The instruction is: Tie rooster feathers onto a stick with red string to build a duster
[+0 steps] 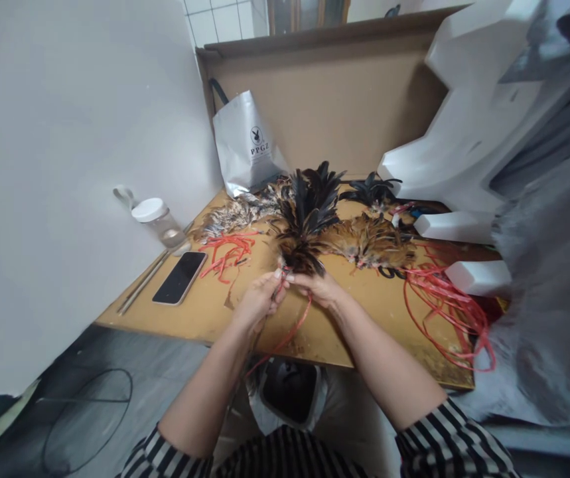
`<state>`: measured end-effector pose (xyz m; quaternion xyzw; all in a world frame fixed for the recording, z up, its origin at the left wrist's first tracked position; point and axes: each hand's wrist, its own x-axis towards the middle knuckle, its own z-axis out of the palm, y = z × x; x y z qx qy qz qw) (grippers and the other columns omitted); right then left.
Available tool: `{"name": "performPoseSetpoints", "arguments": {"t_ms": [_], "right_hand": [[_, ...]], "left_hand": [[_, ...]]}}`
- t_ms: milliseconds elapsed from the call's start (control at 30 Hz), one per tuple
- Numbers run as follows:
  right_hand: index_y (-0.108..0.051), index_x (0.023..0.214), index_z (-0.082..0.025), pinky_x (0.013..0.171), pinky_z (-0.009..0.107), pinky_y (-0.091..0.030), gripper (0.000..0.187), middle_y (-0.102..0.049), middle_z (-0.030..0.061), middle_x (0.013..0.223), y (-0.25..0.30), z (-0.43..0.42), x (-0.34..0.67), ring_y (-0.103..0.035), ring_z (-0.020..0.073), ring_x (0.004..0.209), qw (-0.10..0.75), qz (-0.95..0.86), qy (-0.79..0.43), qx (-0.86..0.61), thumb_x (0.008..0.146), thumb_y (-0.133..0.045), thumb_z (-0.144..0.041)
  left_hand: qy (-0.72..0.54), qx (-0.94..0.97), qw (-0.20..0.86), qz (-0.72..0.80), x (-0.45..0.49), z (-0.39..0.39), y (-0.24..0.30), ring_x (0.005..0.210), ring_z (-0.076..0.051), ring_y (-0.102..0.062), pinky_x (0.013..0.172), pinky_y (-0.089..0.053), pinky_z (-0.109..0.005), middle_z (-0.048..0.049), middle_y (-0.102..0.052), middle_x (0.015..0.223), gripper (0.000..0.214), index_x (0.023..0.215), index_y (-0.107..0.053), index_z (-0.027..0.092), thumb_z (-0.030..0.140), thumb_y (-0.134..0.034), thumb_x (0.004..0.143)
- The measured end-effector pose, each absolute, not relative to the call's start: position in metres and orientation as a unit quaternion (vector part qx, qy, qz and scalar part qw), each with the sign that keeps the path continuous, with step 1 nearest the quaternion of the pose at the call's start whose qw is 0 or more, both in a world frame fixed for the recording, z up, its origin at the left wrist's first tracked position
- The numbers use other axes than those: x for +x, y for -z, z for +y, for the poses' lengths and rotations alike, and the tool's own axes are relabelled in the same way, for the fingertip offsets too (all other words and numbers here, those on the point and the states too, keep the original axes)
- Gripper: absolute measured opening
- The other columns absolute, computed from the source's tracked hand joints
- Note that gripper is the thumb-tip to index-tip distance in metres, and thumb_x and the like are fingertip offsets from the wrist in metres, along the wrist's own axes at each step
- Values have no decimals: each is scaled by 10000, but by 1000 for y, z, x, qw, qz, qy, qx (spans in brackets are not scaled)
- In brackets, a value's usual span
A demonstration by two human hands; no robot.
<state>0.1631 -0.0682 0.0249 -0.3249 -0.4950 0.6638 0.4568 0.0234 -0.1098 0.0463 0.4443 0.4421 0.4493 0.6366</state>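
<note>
Both my hands meet over the table's front part, at the base of a feather duster (309, 206) with upright black plumes and brown feathers lower down. My left hand (263, 293) is closed in a pinch around its lower end, where a thin stick seems to run down. My right hand (317, 287) closes on the base from the other side, its fingers partly hidden. A red plastic strip (297, 326) trails from the hands over the table's front edge. Brown feathers (364, 242) lie to the right, and speckled grey feathers (237, 216) to the left.
A phone (179, 279), thin sticks (141, 284) and a lidded cup (160, 222) are at the left. Red strips lie in a small heap (227, 255) and a larger bundle (448, 312). A silver bag (245, 143) stands behind; white foam pieces (478, 275) edge the right. Below is a dark bin (289, 392).
</note>
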Motion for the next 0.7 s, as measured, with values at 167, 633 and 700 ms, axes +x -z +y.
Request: {"name": "performPoseSetpoints", "arguments": {"t_ms": [167,633,700], "right_hand": [[-611,766,-149,492,203,-354,363,-621,0,671,-28,-71,150,-491,88,543,527,-468,-612,-359,484,-777,-307],[-524,517,-187,453,234,-389,229,-567,-4,436,-31,-79,139,-482,110,408,571,-462,-548,-400,591,-670,-348],[-531,532,-187,468,240,-401,229,-573,-5,440,-33,-78,141,-494,113,414,581,-449,-549,-399,580,-681,-353]], "left_hand": [[-515,418,563,494,32,-105,-37,308,-35,-211,331,-149,-181,76,-354,387,392,623,-486,162,533,-553,731],[-556,442,498,498,45,-103,-27,326,-44,-237,354,-165,-191,67,-370,415,373,582,-455,177,484,-507,787],[-562,421,526,480,50,-103,-29,325,-37,-213,349,-142,-187,71,-387,441,352,622,-469,174,487,-518,775]]}}
